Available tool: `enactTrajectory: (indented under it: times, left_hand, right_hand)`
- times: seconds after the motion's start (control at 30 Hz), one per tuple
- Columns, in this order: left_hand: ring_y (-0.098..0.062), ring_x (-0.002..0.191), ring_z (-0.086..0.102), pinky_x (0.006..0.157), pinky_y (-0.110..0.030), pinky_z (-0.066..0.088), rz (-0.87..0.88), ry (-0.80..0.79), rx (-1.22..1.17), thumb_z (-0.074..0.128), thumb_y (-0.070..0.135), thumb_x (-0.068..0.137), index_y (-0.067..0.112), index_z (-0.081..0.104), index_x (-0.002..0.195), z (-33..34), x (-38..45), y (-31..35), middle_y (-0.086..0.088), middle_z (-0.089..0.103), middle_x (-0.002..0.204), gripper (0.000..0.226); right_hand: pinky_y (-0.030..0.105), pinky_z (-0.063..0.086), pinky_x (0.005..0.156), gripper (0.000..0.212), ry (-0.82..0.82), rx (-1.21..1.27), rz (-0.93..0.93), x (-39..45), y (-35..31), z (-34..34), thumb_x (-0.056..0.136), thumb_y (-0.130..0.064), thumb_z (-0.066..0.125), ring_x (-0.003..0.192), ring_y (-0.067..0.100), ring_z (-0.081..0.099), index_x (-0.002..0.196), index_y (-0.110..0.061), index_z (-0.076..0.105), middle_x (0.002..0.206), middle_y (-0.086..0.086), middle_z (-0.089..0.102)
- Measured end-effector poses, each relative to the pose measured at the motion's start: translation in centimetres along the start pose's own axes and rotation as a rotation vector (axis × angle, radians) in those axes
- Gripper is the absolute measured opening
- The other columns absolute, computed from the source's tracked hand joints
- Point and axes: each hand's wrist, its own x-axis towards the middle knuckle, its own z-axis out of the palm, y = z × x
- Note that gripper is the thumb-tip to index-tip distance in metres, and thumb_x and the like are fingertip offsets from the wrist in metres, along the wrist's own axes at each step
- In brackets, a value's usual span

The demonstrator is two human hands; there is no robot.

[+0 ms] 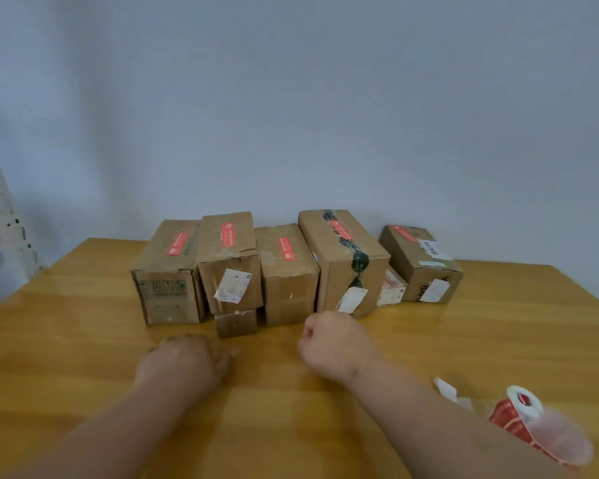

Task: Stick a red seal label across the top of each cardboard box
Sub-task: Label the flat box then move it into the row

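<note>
Boxes stand in a row along the far side of your table [83,340], close to the wall [291,98], and each one whose top shows carries a red label. From your left: box one [168,271] has a slanted label [177,244]; box two [229,261] has a label [228,234] running front to back and a white sticker on its front, and it sits on a small box [236,323]. Box three [287,274] has a label [285,248] down its middle. Box four [343,261] is the tallest, with dark tape over its top and front and a label [339,229] across that tape. Box five [421,264] stands apart at the right, label [403,232] near its far corner, white stickers on top and front. A flat labelled packet [391,288] lies between boxes four and five.

Your left hand [184,361] lies palm down on the table with fingers relaxed, holding nothing. Your right hand [332,344] is clenched in a loose fist just before box four; you hold nothing visible. A roll [523,413] of red labels lies at your right, a backing strip [446,388] beside it.
</note>
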Motion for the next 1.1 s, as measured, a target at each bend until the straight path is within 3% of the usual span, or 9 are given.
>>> enactTrajectory:
  times: [0.2, 0.3, 0.43, 0.57, 0.63, 0.7, 0.77, 0.9, 1.1]
  left_hand:
    - [-0.011, 0.083, 0.057, 0.066, -0.025, 0.046, 0.187, -0.106, -0.038, 0.044, 0.066, 0.090, 0.028, 0.056, 0.092, -0.9, -1.3, 4.3, 0.007, 0.058, 0.088, 0.040]
    - [-0.008, 0.078, 0.056, 0.064, -0.024, 0.047, 0.311, -0.070, -0.086, 0.050, 0.058, 0.092, 0.032, 0.052, 0.083, -1.1, -2.2, 7.1, 0.009, 0.057, 0.085, 0.028]
    - [-0.007, 0.090, 0.055, 0.079, -0.025, 0.052, 0.375, 0.038, -0.115, 0.047, 0.055, 0.093, 0.037, 0.057, 0.117, -1.1, -2.1, 10.3, 0.014, 0.053, 0.100, 0.031]
    - [-0.011, 0.102, 0.057, 0.084, -0.026, 0.052, 0.394, 0.104, -0.112, 0.042, 0.052, 0.096, 0.039, 0.049, 0.134, -1.0, -1.0, 12.5, 0.012, 0.058, 0.113, 0.041]
    - [-0.011, 0.104, 0.058, 0.084, -0.027, 0.053, 0.390, 0.106, -0.104, 0.041, 0.052, 0.097, 0.040, 0.046, 0.137, -0.7, -0.4, 13.1, 0.011, 0.059, 0.116, 0.042]
    - [-0.011, 0.107, 0.058, 0.086, -0.027, 0.052, 0.381, 0.106, -0.107, 0.041, 0.051, 0.098, 0.041, 0.043, 0.140, -0.4, 0.1, 13.4, 0.011, 0.059, 0.120, 0.043]
    - [-0.011, 0.110, 0.057, 0.089, -0.027, 0.052, 0.371, 0.099, -0.123, 0.041, 0.051, 0.098, 0.040, 0.044, 0.140, 0.0, 0.5, 13.5, 0.011, 0.059, 0.124, 0.044]
    - [-0.012, 0.117, 0.055, 0.095, -0.029, 0.050, 0.367, 0.102, -0.119, 0.041, 0.049, 0.098, 0.039, 0.046, 0.139, 0.4, 0.9, 13.5, 0.011, 0.056, 0.131, 0.043]
    - [-0.011, 0.116, 0.056, 0.095, -0.027, 0.049, 0.366, 0.122, -0.140, 0.041, 0.045, 0.098, 0.037, 0.051, 0.135, 0.8, 0.8, 13.2, 0.012, 0.058, 0.130, 0.039]
  right_hand:
    - [0.035, 0.054, 0.078, 0.015, 0.146, 0.079, 0.251, -0.4, 5.7, -1.7, 0.088, -0.019, 0.048, 0.086, 0.021, 0.059, 0.087, -0.020, 0.062, 0.089, 0.001, 0.061]
    - [0.037, 0.051, 0.088, 0.025, 0.206, 0.047, 0.305, -0.7, 7.4, -3.0, 0.085, -0.019, 0.048, 0.100, 0.025, 0.057, 0.106, -0.023, 0.062, 0.109, 0.002, 0.059]
    - [0.045, 0.037, 0.104, 0.057, 0.283, 0.009, 0.323, 0.1, 9.0, -3.8, 0.085, -0.018, 0.050, 0.129, 0.032, 0.036, 0.141, -0.024, 0.042, 0.144, 0.005, 0.035]
    - [0.049, 0.026, 0.114, 0.072, 0.210, 0.001, 0.272, 2.0, 9.9, -3.7, 0.087, -0.014, 0.043, 0.143, 0.033, 0.014, 0.153, -0.026, 0.017, 0.162, -0.005, 0.005]
    - [0.049, 0.019, 0.118, 0.074, 0.154, -0.041, 0.261, 3.0, 10.6, -3.5, 0.089, -0.016, 0.040, 0.146, 0.032, 0.008, 0.156, -0.026, 0.009, 0.164, -0.007, -0.001]
    - [0.050, 0.017, 0.119, 0.073, 0.125, -0.080, 0.252, 3.6, 11.2, -3.4, 0.089, -0.017, 0.039, 0.146, 0.032, 0.009, 0.156, -0.025, 0.010, 0.164, -0.006, 0.004]
    - [0.050, 0.022, 0.116, 0.069, 0.142, -0.103, 0.239, 3.7, 11.7, -3.2, 0.087, -0.016, 0.041, 0.142, 0.033, 0.017, 0.152, -0.024, 0.021, 0.160, -0.003, 0.016]
    - [0.045, 0.036, 0.100, 0.044, 0.312, -0.142, 0.252, 3.1, 11.6, -3.5, 0.089, -0.029, 0.048, 0.122, 0.032, 0.037, 0.132, -0.021, 0.046, 0.134, 0.004, 0.043]
    - [0.044, 0.036, 0.097, 0.050, 0.425, -0.187, 0.340, 3.4, 11.4, -3.9, 0.086, -0.051, 0.052, 0.119, 0.033, 0.038, 0.125, -0.020, 0.050, 0.125, 0.007, 0.043]
